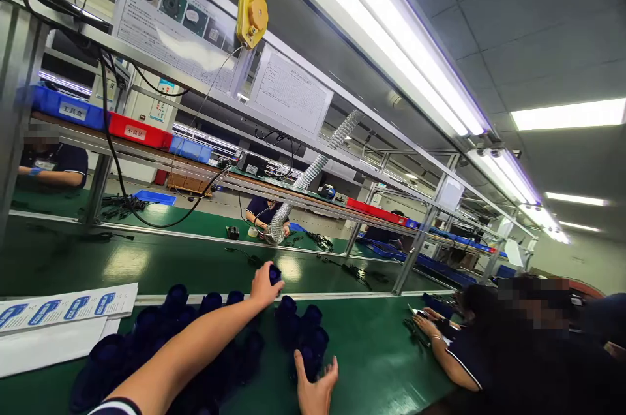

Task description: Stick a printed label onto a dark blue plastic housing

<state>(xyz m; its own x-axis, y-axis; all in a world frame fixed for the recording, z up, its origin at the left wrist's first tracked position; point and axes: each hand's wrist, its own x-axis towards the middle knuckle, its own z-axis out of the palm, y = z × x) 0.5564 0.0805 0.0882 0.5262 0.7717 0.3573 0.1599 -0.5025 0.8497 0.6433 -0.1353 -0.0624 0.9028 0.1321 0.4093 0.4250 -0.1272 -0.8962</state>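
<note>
Several dark blue cylindrical parts (195,330) lie in a heap on the green bench (381,350) in front of me. My left hand (264,286) reaches forward over the heap with its fingers closed around one dark blue part (274,273), held at the far edge of the heap. My right hand (317,389) is low at the bottom of the view, palm up with fingers spread, just below another dark blue part (308,359) at the right of the heap. Whether that hand touches it is unclear.
Flat white printed sheets with blue labels (68,307) lie left of the heap. A green conveyor belt (147,258) runs beyond. A co-worker's arms (440,346) work at my right; other people sit across. Overhead hang a yellow tool balancer (252,15), instruction boards and blue and red bins (139,131).
</note>
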